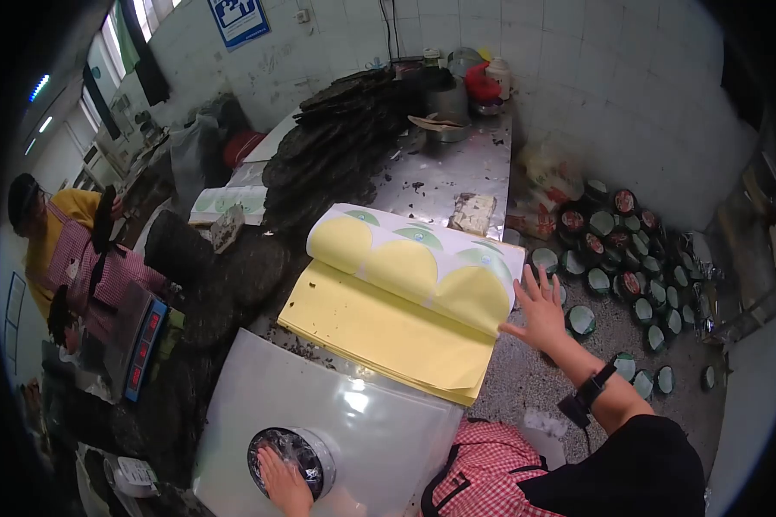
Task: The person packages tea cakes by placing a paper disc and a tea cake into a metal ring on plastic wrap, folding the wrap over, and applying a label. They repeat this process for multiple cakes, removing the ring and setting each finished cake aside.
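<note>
My left hand lies flat, fingers stretched out, on a round pack with dark contents under clear film and a pale side. The pack rests on a stack of clear plastic sheets. Spread wide, my right hand is at the right edge of a stack of yellow-backed label sheets. Its thumb is close to or touching that edge. The top sheets are curled back, showing a white printed face with green and blue designs. Dark crumbs lie on the yellow paper.
Dark layered discs, like dried seaweed, are piled behind and at left. A digital scale stands at left, near a co-worker holding dark pieces. Many round green-edged packs lie on the floor at right. A metal pot stands at the back.
</note>
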The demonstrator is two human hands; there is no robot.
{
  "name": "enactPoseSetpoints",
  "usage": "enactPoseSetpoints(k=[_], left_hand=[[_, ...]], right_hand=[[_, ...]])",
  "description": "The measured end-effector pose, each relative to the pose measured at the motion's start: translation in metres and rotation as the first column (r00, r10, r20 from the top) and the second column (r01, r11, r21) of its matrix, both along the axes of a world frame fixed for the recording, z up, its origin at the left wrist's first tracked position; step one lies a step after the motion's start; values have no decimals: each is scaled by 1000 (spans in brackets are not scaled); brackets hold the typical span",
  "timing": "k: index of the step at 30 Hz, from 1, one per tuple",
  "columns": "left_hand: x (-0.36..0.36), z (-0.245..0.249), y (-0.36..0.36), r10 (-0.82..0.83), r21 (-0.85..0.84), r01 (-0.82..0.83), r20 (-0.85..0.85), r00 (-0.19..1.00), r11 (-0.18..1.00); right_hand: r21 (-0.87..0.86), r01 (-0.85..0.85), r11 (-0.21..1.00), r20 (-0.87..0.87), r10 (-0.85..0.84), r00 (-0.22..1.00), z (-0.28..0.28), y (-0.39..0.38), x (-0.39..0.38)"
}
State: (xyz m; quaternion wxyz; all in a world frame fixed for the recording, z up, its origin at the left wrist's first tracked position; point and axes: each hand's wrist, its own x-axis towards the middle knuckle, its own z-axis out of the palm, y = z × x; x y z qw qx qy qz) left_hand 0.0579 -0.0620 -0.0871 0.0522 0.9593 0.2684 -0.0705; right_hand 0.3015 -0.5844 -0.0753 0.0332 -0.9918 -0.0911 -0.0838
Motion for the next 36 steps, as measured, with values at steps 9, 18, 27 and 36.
enactPoseSetpoints(k=[9,18,27,36], left_hand=[[-6,10,3,-77,-51,83,108,991,995],[-5,3,0,-2,-67,12,146,989,998],[-3,7,-9,13,-39,-5,198,980,999],[-4,3,-7,13,-36,-6,205,979,999]], right_hand=[[62,-96,993,124,88,988,-33,48,-12],[653,-429,625,-156,664,731,-34,51,-1],[833,365,415,-549,547,631,-27,46,4],[894,442,73,-442,303,844,27,-4,60]])
